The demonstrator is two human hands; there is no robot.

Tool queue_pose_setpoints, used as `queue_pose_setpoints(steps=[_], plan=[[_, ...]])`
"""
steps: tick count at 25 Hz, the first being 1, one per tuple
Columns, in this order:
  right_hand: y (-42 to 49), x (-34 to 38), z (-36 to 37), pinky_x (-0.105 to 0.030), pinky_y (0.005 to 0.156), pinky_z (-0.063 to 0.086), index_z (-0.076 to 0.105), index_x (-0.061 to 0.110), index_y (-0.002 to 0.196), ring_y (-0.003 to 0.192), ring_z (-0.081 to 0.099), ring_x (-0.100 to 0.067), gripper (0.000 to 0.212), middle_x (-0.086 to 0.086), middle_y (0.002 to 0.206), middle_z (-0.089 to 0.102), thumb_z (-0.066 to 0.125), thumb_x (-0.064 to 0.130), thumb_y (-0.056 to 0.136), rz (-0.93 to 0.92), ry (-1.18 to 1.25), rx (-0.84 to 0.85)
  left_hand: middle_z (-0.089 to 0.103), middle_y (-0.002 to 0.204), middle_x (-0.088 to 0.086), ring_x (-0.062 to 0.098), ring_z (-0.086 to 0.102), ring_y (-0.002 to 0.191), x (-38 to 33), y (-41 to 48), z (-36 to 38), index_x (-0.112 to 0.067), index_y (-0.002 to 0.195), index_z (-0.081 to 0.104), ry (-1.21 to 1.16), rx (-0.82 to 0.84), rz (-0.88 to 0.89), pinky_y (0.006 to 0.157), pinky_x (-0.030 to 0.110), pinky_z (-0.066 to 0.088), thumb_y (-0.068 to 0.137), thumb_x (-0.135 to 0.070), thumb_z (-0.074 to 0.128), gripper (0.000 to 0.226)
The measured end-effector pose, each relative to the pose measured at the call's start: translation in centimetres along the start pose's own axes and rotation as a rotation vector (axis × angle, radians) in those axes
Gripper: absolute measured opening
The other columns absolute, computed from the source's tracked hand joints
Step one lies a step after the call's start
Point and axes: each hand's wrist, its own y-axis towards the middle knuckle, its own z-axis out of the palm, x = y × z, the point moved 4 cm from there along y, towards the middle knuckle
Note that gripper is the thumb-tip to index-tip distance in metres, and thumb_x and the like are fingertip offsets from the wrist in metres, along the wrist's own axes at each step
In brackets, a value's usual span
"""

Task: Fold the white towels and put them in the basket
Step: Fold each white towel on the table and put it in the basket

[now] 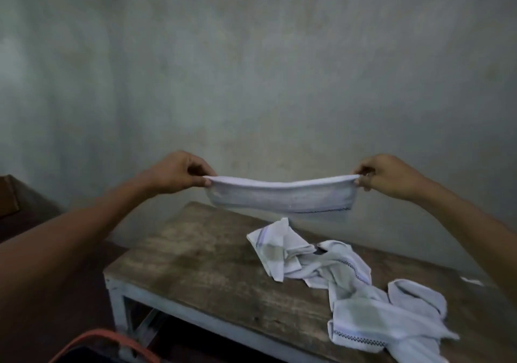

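A white towel with a thin dark stitched border hangs stretched between my two hands, folded into a long band above the far edge of the table. My left hand pinches its left end and my right hand pinches its right end. Below it, several crumpled white towels lie in a loose heap on the right half of the wooden table. An orange rim of the basket shows at the bottom left, below the table's front edge; its inside is dark.
A grey plaster wall stands close behind the table. The table has a pale painted frame and leg at the front left. A dark wooden piece of furniture sits at the far left edge.
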Motion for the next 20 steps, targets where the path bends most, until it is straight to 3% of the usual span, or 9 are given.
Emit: queue_pose_setpoints(steps=[2, 6, 10, 13, 16, 20], plan=[[0.3, 0.9, -1.6, -0.007, 0.047, 0.039, 0.069, 0.005, 0.085, 0.047, 0.056, 0.003, 0.006, -0.004, 0.063, 0.065, 0.065, 0.001, 0.082, 0.000, 0.077, -0.051, 0.072, 0.068, -0.012, -0.005, 0.060, 0.066, -0.2, 0.4, -2.3, -0.021, 0.080, 0.073, -0.171, -0.026, -0.053, 0.066, 0.008, 0.047, 0.076, -0.006, 0.074, 0.015], [1.0, 2.1, -1.5, -0.008, 0.053, 0.040, 0.066, 0.012, 0.085, 0.053, 0.058, -0.004, 0.011, -0.008, 0.067, 0.067, 0.064, 0.001, 0.083, -0.016, 0.199, -0.094, 0.072, 0.082, 0.003, 0.003, 0.061, 0.074, 1.5, 0.0, -4.1, -0.010, 0.094, 0.073, -0.369, -0.046, -0.165, 0.063, 0.007, 0.049, 0.078, -0.008, 0.072, 0.016], [1.6, 2.7, 1.6, -0.018, 0.058, 0.044, 0.064, 0.012, 0.087, 0.054, 0.058, -0.004, 0.009, -0.008, 0.068, 0.066, 0.063, 0.003, 0.085, -0.001, 0.333, -0.109, 0.067, 0.059, -0.010, -0.003, 0.058, 0.053, 5.0, -1.2, -3.2, -0.010, 0.092, 0.069, -0.545, -0.113, -0.274, 0.058, 0.007, 0.047, 0.083, -0.006, 0.065, 0.011], [2.9, 3.0, 7.0, -0.020, 0.054, 0.045, 0.064, 0.008, 0.091, 0.064, 0.059, -0.013, 0.010, -0.007, 0.071, 0.065, 0.062, -0.001, 0.085, 0.023, 0.379, 0.100, 0.070, 0.076, -0.004, -0.002, 0.062, 0.065, 9.5, -2.1, -0.2, -0.013, 0.098, 0.068, -0.357, -0.042, -0.329, 0.065, 0.012, 0.050, 0.083, -0.005, 0.066, 0.017], [4.9, 2.2, 12.4, -0.014, 0.048, 0.046, 0.061, 0.008, 0.093, 0.062, 0.056, -0.014, 0.013, -0.007, 0.069, 0.060, 0.059, -0.003, 0.087, 0.065, 0.394, 0.198, 0.071, 0.091, 0.007, 0.018, 0.065, 0.080, 13.8, -1.9, 3.9, -0.009, 0.102, 0.071, 0.013, 0.098, -0.259, 0.074, 0.028, 0.050, 0.085, -0.009, 0.065, 0.018], [6.1, -0.5, 16.4, -0.024, 0.057, 0.043, 0.063, 0.018, 0.072, 0.059, 0.053, -0.015, 0.023, -0.006, 0.064, 0.061, 0.060, 0.000, 0.086, 0.073, 0.249, 0.243, 0.071, 0.088, 0.017, 0.028, 0.065, 0.082, 15.2, -0.4, 8.4, -0.003, 0.091, 0.074, 0.228, 0.107, -0.184, 0.069, 0.029, 0.046, 0.080, -0.009, 0.066, 0.015]])
